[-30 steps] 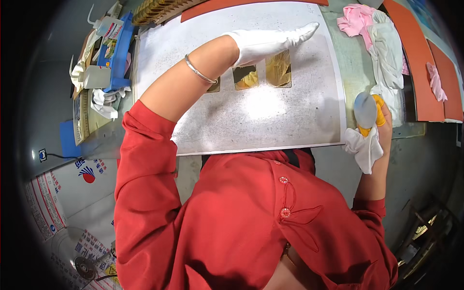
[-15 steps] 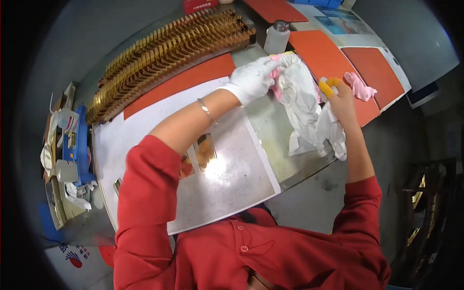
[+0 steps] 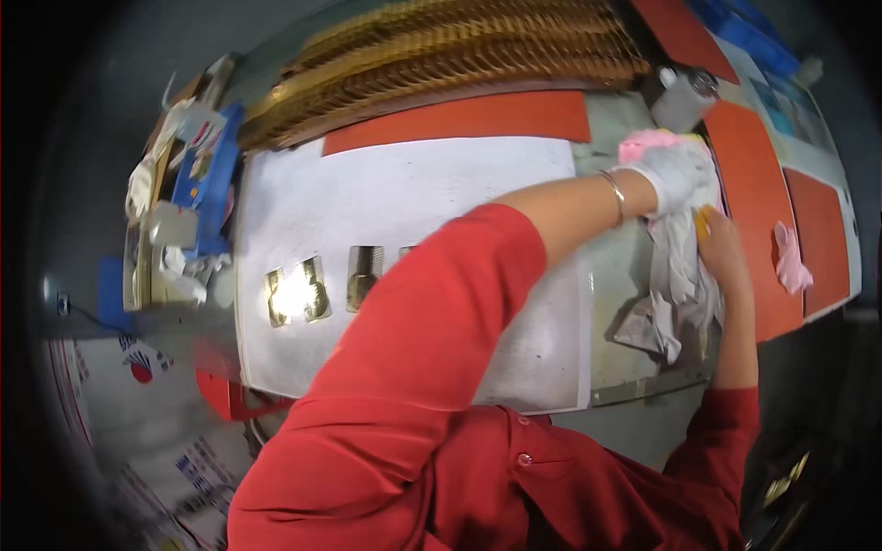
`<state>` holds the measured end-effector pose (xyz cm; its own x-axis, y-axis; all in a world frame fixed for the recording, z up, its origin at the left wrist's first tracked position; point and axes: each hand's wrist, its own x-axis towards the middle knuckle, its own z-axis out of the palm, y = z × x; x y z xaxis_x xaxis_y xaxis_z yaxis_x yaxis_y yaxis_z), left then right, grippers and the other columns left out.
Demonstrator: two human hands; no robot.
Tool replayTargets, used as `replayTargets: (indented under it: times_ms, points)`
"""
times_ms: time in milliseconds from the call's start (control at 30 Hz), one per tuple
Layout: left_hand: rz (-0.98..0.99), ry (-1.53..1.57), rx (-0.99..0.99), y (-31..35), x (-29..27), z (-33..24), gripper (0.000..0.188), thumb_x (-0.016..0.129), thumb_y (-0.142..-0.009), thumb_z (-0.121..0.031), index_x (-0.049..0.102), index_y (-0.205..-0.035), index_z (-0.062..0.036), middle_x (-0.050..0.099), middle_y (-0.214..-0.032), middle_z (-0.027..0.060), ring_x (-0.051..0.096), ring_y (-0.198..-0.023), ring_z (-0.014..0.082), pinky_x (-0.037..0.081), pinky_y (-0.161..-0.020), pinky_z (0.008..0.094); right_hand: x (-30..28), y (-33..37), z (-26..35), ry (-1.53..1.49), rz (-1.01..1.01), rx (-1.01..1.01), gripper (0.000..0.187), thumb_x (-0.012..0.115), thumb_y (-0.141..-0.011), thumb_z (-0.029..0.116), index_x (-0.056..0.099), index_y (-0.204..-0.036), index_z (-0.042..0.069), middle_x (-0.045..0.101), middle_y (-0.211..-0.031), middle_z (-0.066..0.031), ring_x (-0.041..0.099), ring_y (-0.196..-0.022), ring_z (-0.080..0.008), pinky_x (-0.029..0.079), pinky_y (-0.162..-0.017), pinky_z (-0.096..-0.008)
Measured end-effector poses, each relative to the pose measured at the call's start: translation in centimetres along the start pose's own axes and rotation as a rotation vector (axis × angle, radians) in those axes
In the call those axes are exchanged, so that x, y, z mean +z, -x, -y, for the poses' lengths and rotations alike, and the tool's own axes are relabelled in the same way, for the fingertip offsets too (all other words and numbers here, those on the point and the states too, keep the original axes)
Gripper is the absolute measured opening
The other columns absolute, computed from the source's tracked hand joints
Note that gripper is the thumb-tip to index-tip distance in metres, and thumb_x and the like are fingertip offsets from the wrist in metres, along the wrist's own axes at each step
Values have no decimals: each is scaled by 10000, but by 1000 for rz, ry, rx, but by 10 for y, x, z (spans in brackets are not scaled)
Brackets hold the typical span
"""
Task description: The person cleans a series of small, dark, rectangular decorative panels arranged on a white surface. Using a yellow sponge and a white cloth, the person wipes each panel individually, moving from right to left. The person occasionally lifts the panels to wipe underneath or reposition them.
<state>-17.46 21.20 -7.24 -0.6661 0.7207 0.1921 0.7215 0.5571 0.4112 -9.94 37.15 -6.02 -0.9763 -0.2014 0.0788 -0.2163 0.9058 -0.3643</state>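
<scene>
My left hand point(image 3: 675, 179), in a white glove, reaches across to the far right of the table. Its fingers are closed in a crumpled bundle, where a pink cloth point(image 3: 646, 142) shows beside a white cloth point(image 3: 680, 262). The white cloth hangs in folds toward the table's front edge. My right hand point(image 3: 724, 248), with yellow finger covers on its fingertips, is closed at the right side of the white cloth. Motion blur and the folds partly hide both sets of fingertips. Just beyond the hands stands a white bottle with a metal cap point(image 3: 684, 101).
Small gold metal plates point(image 3: 365, 275) lie on a white sheet point(image 3: 514, 340). Behind it is a long rack of brown-gold pieces point(image 3: 459, 64). Orange mats point(image 3: 753, 211) lie at the right, near a crumpled pink piece point(image 3: 790, 262). A blue tray point(image 3: 216, 184) stands left.
The view has turned, so the table sits further left and more plates show. My gloved left hand and right hand are closer together at the cloth bundle.
</scene>
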Motion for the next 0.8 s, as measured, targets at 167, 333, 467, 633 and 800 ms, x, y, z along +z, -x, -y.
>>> replayTargets:
  times_ms: [167,333,467,633,800]
  points:
    - [2,-105,-20,0,-31,-17,365,611,-617,-141,628,-981,-117,612,-984,102,567,-980,226,450,-819,324,-7,1,-33,-59,125,-31,129,471,-750,39,534,-813,-54,543,-748,-285,537,-748,-438,411,-629,-442]
    - [-205,204,-136,97,-100,-15,479,558,-731,-252,507,-1180,-95,593,-1058,129,582,-939,280,466,-808,360,-19,16,-11,-25,-171,10,179,493,-776,53,536,-922,-41,568,-741,-235,570,-729,-360,418,-617,-392]
    - [-313,80,-164,230,-133,-16,495,562,-821,-235,433,-1266,-62,496,-1235,146,514,-1103,234,414,-936,317,-51,69,15,-26,-461,-101,251,508,-834,88,534,-1063,-11,591,-858,-121,571,-749,-222,431,-638,-309]
    - [-49,711,-597,284,-110,-60,571,664,-767,-279,470,-1193,49,624,-972,169,603,-822,160,477,-748,285,-12,122,97,-1643,-110,312,217,453,-917,188,533,-1039,29,574,-878,-31,572,-756,-110,472,-655,-237]
    - [246,929,-523,250,-68,-129,477,666,-756,-307,550,-1086,17,605,-914,101,553,-821,131,455,-708,264,32,143,166,-2002,-91,326,256,432,-936,301,527,-964,65,553,-689,-56,543,-562,-148,444,-492,-273]
